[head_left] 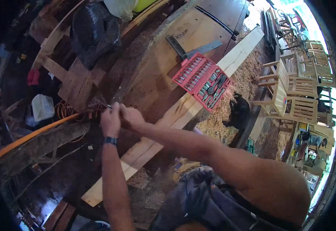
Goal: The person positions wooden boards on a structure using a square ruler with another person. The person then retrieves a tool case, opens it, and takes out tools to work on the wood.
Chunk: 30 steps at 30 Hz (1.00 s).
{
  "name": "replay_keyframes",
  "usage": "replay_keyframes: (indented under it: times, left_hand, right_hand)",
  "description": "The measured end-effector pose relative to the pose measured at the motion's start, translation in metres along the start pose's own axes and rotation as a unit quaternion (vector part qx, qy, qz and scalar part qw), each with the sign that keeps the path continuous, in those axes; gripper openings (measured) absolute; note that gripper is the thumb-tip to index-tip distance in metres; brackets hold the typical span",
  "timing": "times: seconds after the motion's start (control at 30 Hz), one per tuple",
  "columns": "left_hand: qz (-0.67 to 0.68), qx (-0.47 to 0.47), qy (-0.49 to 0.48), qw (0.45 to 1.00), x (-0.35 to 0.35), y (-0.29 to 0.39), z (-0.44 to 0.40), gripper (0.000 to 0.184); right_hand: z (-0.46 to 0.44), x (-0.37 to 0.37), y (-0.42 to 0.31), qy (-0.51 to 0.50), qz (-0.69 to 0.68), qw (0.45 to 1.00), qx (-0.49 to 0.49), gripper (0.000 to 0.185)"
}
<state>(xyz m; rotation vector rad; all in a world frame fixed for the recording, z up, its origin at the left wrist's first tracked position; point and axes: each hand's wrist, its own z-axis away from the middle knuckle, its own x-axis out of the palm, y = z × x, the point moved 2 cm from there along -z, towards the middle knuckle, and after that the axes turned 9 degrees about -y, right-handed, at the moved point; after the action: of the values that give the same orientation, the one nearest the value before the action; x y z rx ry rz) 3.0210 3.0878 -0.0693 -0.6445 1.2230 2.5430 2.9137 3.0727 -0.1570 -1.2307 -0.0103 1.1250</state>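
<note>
My left hand (110, 121), with a dark band on its wrist, is closed at the edge of the wooden workbench. Right beside it, touching, my right hand (132, 119) is closed too, its fingers curled. A small shiny metal tip (109, 106) pokes out above the left fingers; the rest of that piece is hidden in the hands. To the right lies an open red socket set case (191, 77) with rows of sockets and tools. A large square (202, 49) with a metal blade rests just beyond the case.
A long pale plank (175, 117) runs diagonally under the case and my right forearm. Wood shavings (210, 129) cover the floor, where a dark animal (239, 111) lies. Wooden chairs (278, 90) stand at right. An orange bar (33, 136) and a white container (42, 107) are at left.
</note>
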Motion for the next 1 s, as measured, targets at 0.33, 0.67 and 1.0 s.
replay_keyframes:
  times: [0.33, 0.67, 1.0]
  left_hand:
    - [0.056, 0.187, -0.178, 0.965, 0.156, 0.053, 0.007, 0.041]
    - [-0.477, 0.478, 0.035, 0.736, 0.261, 0.200, -0.221, 0.040]
    - [-0.661, 0.548, -0.155, 0.489, 0.259, 0.275, -0.257, 0.017]
  right_hand:
    - [0.152, -0.205, 0.122, 0.017, -0.048, 0.998, -0.034, 0.016]
    - [0.137, -0.394, 0.262, 0.270, -0.031, 0.961, 0.052, 0.019]
    - [0.107, -0.445, 0.407, 0.379, -0.097, 0.920, 0.016, 0.019]
